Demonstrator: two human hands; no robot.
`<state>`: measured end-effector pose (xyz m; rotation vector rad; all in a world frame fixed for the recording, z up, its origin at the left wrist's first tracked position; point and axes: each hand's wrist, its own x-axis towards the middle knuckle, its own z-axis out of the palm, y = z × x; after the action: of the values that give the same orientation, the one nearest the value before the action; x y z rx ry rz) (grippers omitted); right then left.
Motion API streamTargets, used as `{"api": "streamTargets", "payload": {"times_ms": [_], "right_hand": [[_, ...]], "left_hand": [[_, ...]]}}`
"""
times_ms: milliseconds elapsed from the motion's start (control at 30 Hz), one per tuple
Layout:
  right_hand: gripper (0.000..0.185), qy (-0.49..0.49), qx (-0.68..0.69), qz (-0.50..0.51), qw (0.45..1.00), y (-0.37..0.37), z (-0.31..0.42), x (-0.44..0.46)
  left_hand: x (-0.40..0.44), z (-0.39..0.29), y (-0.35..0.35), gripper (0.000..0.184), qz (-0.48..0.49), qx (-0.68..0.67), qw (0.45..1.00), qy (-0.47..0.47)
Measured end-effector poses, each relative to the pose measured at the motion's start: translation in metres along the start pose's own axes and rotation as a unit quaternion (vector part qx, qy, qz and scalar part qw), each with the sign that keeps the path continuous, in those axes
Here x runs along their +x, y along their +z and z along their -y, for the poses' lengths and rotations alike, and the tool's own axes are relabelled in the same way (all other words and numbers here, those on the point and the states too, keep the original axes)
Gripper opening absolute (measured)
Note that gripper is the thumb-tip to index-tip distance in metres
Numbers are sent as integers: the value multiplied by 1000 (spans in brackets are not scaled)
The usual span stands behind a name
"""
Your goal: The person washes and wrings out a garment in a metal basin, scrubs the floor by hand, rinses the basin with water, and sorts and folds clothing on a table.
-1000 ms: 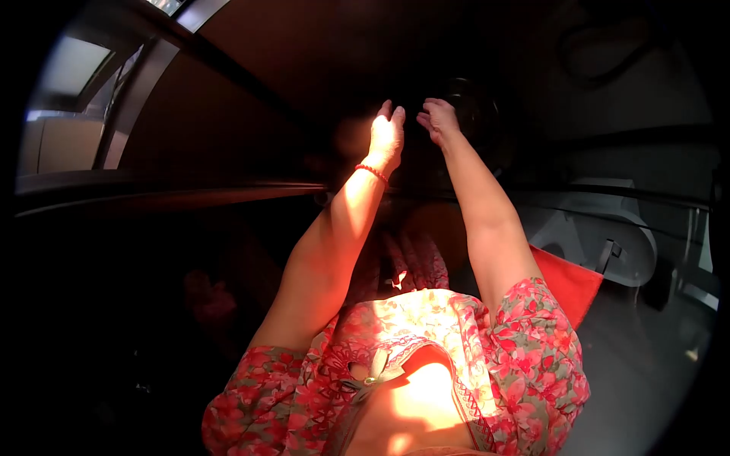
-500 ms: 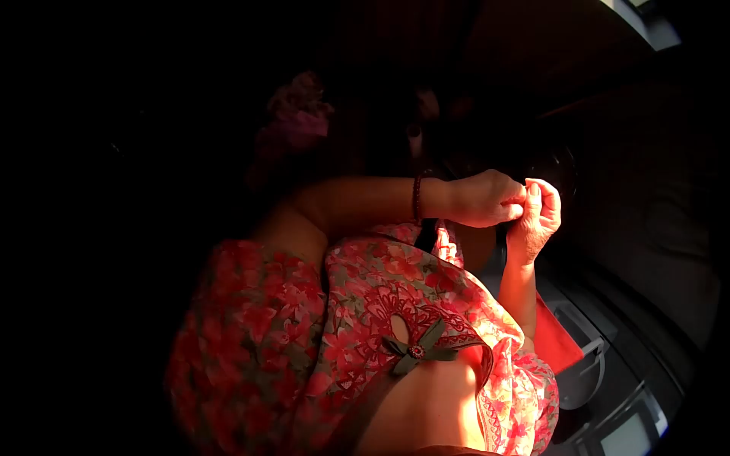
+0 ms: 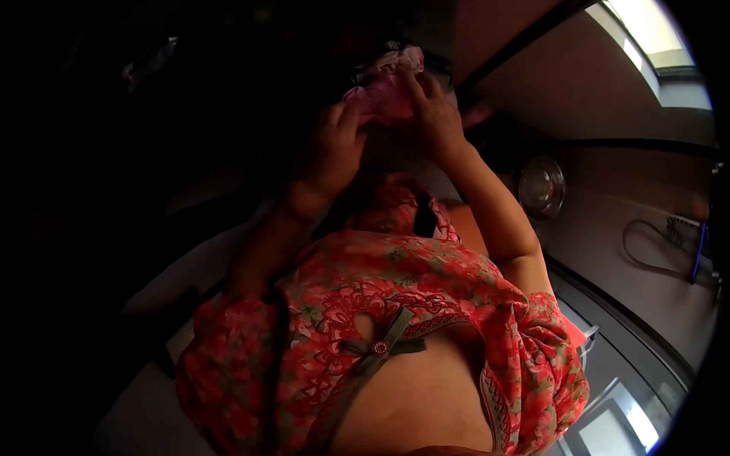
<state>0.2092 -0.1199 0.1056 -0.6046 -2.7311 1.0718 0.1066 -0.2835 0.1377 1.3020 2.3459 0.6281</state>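
Note:
Pink cloth [image 3: 386, 100] lies in a bunch at the upper middle, in dim light. My right hand [image 3: 435, 112] is over its right side, fingers spread and bent, the fingertips at the cloth. At the cloth's lower left is my left hand [image 3: 339, 148], dim and slightly blurred, its fingers bent and apart. Whether either hand grips the cloth cannot be made out. Below the hands is the red floral garment [image 3: 395, 266] with a green bow.
A round metallic object [image 3: 541, 187] is at the right, near a wall with a coiled cable [image 3: 655, 247]. A bright window [image 3: 652, 30] is at the upper right. Dark surroundings fill the left side.
The view has swung round. My hands, touching each other half a second ago, are now apart and at the pink cloth.

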Motion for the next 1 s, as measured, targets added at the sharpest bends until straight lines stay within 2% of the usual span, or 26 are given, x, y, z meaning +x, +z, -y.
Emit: {"api": "streamTargets", "payload": {"times_ms": [33, 100, 167, 200, 267, 333, 367, 433, 467, 500, 533, 567, 600, 667, 733, 767, 800, 900, 933, 967, 1000], "right_hand": [[74, 24, -26, -4, 999, 2, -11, -3], [71, 42, -49, -10, 998, -1, -27, -2], [59, 94, 12, -2, 995, -5, -36, 1], [59, 97, 11, -5, 995, -6, -40, 1], [44, 87, 70, -48, 993, -6, -41, 2], [41, 74, 101, -67, 990, -6, -30, -1], [38, 70, 131, -88, 985, -8, -23, -6], [38, 41, 167, -123, 977, -22, -13, -12], [37, 12, 203, -159, 966, -31, -8, -14], [30, 28, 220, -173, 960, -40, -1, -15], [30, 31, 219, -177, 959, -47, 0, -15], [29, 21, 267, -193, 944, -55, -1, -15], [29, 11, 314, -208, 926, -64, -2, -15], [31, 17, 329, -217, 919, -85, -2, -14], [31, -30, 353, -202, 913, -111, -13, -22], [32, -28, 372, -157, 914, -126, -28, -35], [33, -17, 373, -154, 915, -142, -36, -45], [36, 28, 378, -186, 906, -170, -59, -73], [36, 32, 371, -190, 908, -172, -60, -82], [35, 114, 427, -185, 878, -169, -60, -88], [34, 196, 477, -176, 839, -166, -56, -90]], "left_hand": [[5, -16, 9, 57, 19, 28, 999, -7], [20, -34, 26, 57, 12, 23, 1000, 0], [29, -38, 35, 58, 5, 19, 1000, 6], [30, -35, 39, 57, 2, 54, 998, 18], [29, -24, 41, 56, 0, 88, 995, 34], [25, -8, 36, 45, -68, 57, 989, 115], [23, -5, 30, 45, -69, 57, 989, 114], [19, -11, 16, 41, -94, -27, 983, 152], [18, -19, 9, 41, -95, -27, 984, 152], [20, -29, -1, 42, -121, -50, 975, 179], [24, -38, -10, 43, -146, -73, 965, 206], [28, -43, -17, 51, -162, -74, 959, 222], [32, -49, -21, 51, -159, -75, 958, 225], [43, -64, -23, 61, -144, -202, 963, 107], [55, -90, -17, 70, -88, -427, 900, -7], [62, -103, -12, 70, -20, -498, 867, -21], [70, -119, -2, 69, 15, -544, 838, -40], [85, -154, 23, 62, 77, -592, 800, -62], [87, -155, 27, 58, 125, -599, 788, -71], [85, -153, 30, 54, 155, -602, 778, -87], [82, -145, 39, 47, 142, -595, 785, -97]]}}
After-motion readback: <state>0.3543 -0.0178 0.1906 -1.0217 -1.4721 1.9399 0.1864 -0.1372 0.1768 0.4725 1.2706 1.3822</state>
